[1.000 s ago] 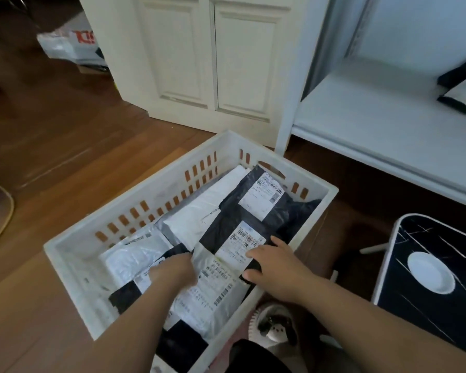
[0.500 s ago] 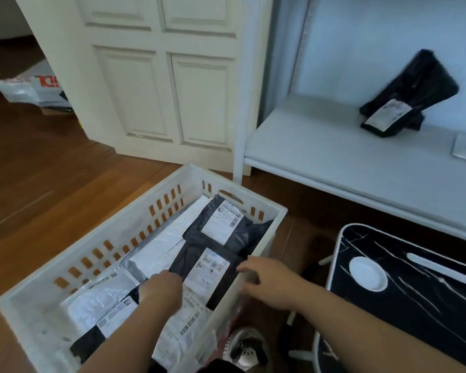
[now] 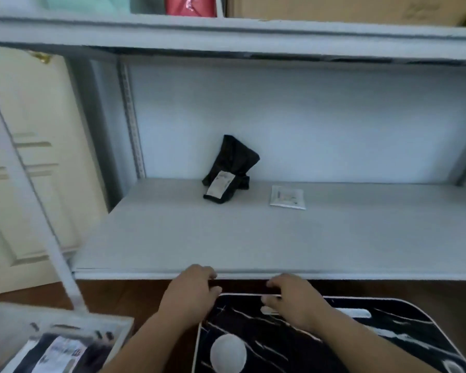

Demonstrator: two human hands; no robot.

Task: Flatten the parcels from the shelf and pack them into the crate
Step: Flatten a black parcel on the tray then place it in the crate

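A crumpled black parcel (image 3: 230, 169) with a white label leans against the back wall of the white shelf (image 3: 226, 238). A small flat white parcel (image 3: 288, 197) lies to its right. The white crate (image 3: 65, 319) with several packed parcels sits at the bottom left, blurred. My left hand (image 3: 190, 296) and my right hand (image 3: 293, 298) hover just below the shelf's front edge, fingers loosely curled and holding nothing. Both hands are well short of the two parcels.
A black tray table (image 3: 334, 343) with white streaks and a white disc lies under my hands. A cream door (image 3: 24, 157) stands to the left. An upper shelf (image 3: 226, 33) carries a red item and a cardboard box.
My view has swung up from the crate to the shelf. Both hands have left the parcels in the crate and moved right, up to the shelf's front edge.
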